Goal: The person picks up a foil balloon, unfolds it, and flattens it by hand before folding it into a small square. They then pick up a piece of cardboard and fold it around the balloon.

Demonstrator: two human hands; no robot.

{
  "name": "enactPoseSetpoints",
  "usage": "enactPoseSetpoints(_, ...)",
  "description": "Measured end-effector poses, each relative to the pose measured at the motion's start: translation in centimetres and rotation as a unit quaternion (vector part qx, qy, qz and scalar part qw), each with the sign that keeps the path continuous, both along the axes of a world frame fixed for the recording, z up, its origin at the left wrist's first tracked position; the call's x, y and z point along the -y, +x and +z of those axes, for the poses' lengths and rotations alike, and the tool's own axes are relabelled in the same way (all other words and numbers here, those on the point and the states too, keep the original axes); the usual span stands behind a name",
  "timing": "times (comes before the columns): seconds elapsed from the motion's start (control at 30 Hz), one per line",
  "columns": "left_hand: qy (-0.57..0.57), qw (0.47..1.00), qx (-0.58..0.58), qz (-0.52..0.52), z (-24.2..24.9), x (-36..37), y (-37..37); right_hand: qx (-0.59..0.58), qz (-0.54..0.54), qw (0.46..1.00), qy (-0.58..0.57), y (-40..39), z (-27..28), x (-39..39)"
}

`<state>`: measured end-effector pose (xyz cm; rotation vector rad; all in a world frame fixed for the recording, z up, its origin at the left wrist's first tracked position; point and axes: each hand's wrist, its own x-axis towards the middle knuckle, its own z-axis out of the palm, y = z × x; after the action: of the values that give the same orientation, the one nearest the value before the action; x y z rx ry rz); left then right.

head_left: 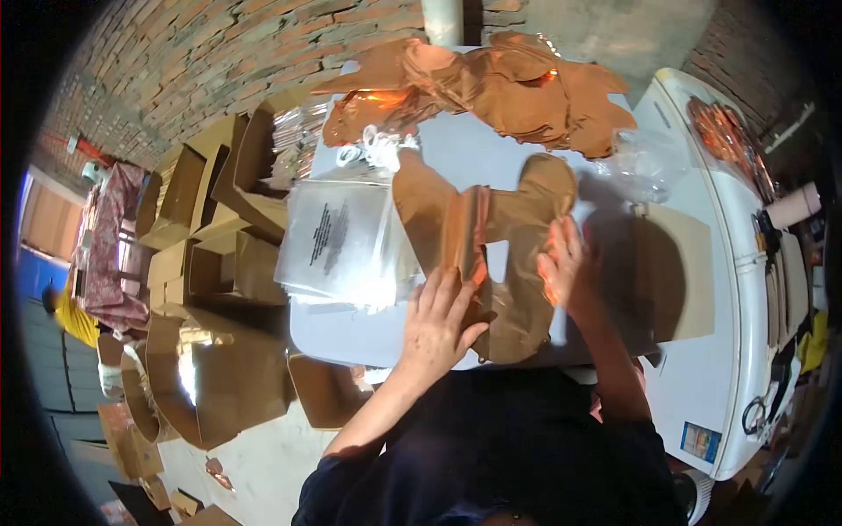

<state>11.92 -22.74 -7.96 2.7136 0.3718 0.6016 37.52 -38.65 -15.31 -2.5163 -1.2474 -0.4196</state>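
Observation:
A flat copper-brown foil balloon [513, 329] lies partly folded on the pale table, and a gap in it shows the tabletop. My left hand [438, 320] rests flat on its near left part, fingers spread. On its right edge lies my right hand [568, 267], fingers stretched out and lit orange; neither hand grips anything that I can see. A stack of clear plastic bags [338, 232] with dark print sits left of the balloon. Behind it is a pile of similar foil balloons [526, 92]. Some white coiled strips [377, 147] lie between the bags and that pile.
Open cardboard boxes [219, 373] stand left of the table [351, 337], some holding shiny packets. Crumpled clear plastic [645, 167] and a cardboard sheet [680, 272] lie at the right. A white appliance [737, 351] borders that side. A person in yellow [74, 316] is at far left.

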Motion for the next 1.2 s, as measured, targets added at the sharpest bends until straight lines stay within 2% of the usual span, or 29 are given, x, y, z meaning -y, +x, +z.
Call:
enactPoseSetpoints(0.1,0.043,0.999,-0.014,0.01,-2.5,-0.2,0.5,-0.009,-0.033,0.996,-0.078,-1.1,3.1,1.5)
enactPoseSetpoints(0.2,0.066,0.997,-0.04,0.022,-2.3,0.3,0.8,0.044,-0.078,0.995,-0.033,-0.8,3.2,1.7)
enactPoseSetpoints(0.3,0.054,0.996,-0.056,0.037,-1.3,0.5,1.3,0.014,-0.031,0.999,-0.041,-1.7,5.5,0.2)
enactPoseSetpoints(0.4,0.077,0.996,-0.033,0.032,0.0,0.2,2.7,0.003,-0.011,0.996,-0.087,-2.4,3.9,-0.7)
enactPoseSetpoints(0.43,0.075,0.996,-0.045,0.031,-0.1,-0.1,3.2,-0.038,-0.012,0.994,-0.106,-2.2,3.3,-0.7)
enactPoseSetpoints(0.53,0.109,0.991,-0.055,0.051,-2.1,-1.0,4.5,0.002,0.003,1.0,-0.02,-1.0,1.0,-0.2)
enactPoseSetpoints(0.57,0.1,0.986,-0.115,0.063,-3.3,-0.9,4.7,-0.004,0.0,1.0,-0.021,-0.8,0.5,0.0)
enactPoseSetpoints(0.63,0.098,0.988,-0.099,0.068,-4.2,-0.9,5.0,0.007,0.005,1.0,-0.029,-0.6,0.7,0.2)
enactPoseSetpoints(0.7,0.077,0.989,-0.103,0.067,-4.1,-0.7,4.6,0.01,0.001,1.0,-0.026,-0.7,0.4,0.1)
enactPoseSetpoints(0.8,0.1,0.991,-0.057,0.068,-2.2,-1.0,3.6,-0.006,0.013,1.0,-0.018,-0.5,0.5,0.2)
enactPoseSetpoints(0.83,0.072,0.994,-0.029,0.072,-1.5,-1.2,3.0,-0.016,0.023,1.0,-0.009,-0.4,0.6,0.2)
enactPoseSetpoints(0.93,0.075,0.99,-0.051,0.105,-0.2,-2.7,0.3,-0.01,0.024,0.999,-0.018,-0.1,0.2,0.3)
enactPoseSetpoints(1.1,0.099,0.98,-0.084,0.151,-0.8,-5.3,-3.5,-0.026,-0.002,0.997,-0.067,-0.4,0.9,0.3)
enactPoseSetpoints(1.2,0.117,0.978,-0.022,0.169,-3.3,-6.6,-2.8,-0.046,0.002,0.997,-0.059,-0.5,1.1,0.2)
